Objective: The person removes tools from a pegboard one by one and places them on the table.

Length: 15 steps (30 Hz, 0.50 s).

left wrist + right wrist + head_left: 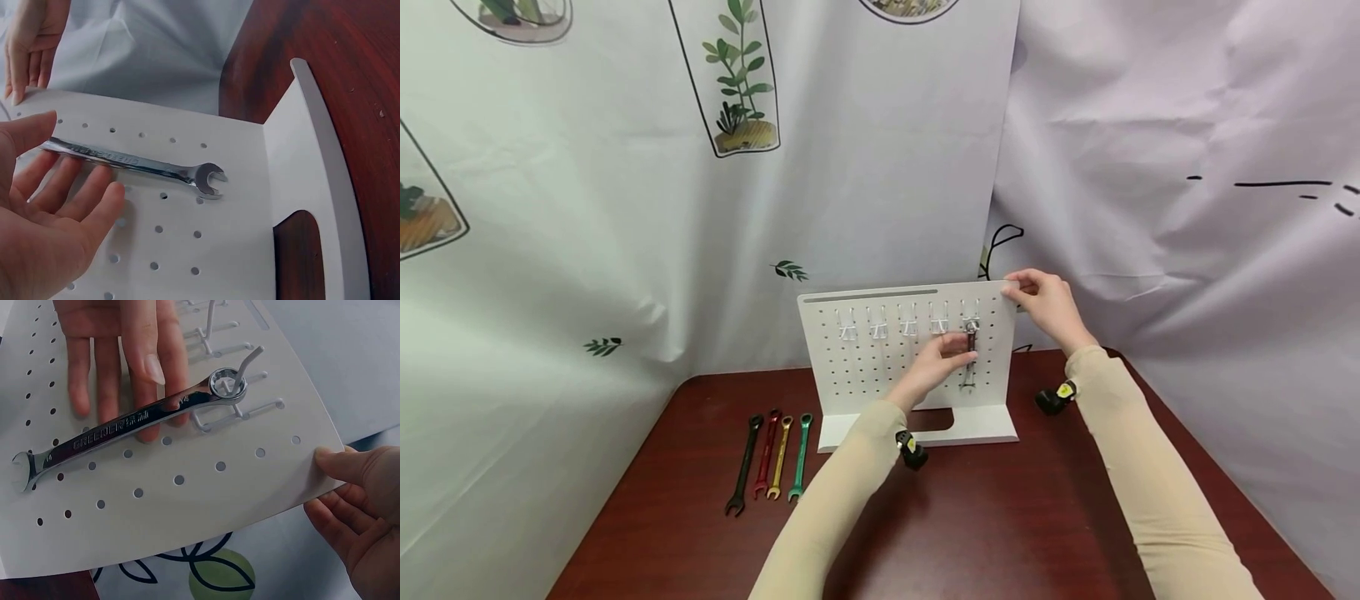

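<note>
A silver combination wrench [134, 419] hangs by its ring end on a white hook [249, 365] at the right of the white pegboard [906, 367]. My left hand [934, 367] is at the wrench. In the left wrist view its fingers [94, 203] lie loosely extended along the shaft, and the thumb stands apart from them. The wrench's open end [209, 181] points down, close to the board. My right hand [1048, 308] pinches the board's upper right corner, thumb on the front face and fingers behind the edge.
On the dark red table [1000, 525], left of the board, lie a black wrench [746, 462], a red wrench [767, 454], a yellow wrench [780, 458] and a green wrench [801, 458]. Several white hooks [878, 323] line the board's upper part. A printed curtain [880, 167] hangs behind.
</note>
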Motion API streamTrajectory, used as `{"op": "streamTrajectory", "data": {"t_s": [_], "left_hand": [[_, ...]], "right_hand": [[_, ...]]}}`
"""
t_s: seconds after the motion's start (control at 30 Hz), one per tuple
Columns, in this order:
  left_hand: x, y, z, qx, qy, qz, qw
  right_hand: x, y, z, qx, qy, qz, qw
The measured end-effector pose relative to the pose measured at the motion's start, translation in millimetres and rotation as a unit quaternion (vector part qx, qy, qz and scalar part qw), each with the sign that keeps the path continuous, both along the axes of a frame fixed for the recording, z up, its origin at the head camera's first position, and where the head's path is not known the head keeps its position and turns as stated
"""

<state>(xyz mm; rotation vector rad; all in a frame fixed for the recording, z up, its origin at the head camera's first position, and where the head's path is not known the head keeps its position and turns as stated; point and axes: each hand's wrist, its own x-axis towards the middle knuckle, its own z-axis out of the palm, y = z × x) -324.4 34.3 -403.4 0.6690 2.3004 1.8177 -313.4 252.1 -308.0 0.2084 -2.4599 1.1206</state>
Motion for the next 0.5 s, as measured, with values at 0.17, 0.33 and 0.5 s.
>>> {"op": "streamTrajectory", "data": {"t_s": [0.17, 0.33, 0.5], "left_hand": [[6.0, 2.5, -3.4, 0.023, -0.020, 0.000, 0.9995], [14.5, 4.3, -10.3, 0.052, -0.035, 0.000, 0.9981], [22.9, 5.0, -14.8, 0.083, -0.032, 0.007, 0.9960]], "right_hand": [[1.7, -2, 1.0, 0.001, 0.000, 0.003, 1.0000], [3.5, -2, 2.2, 0.003, 0.005, -0.001, 1.0000], [5.0, -2, 1.7, 0.004, 0.005, -0.001, 1.0000]]}}
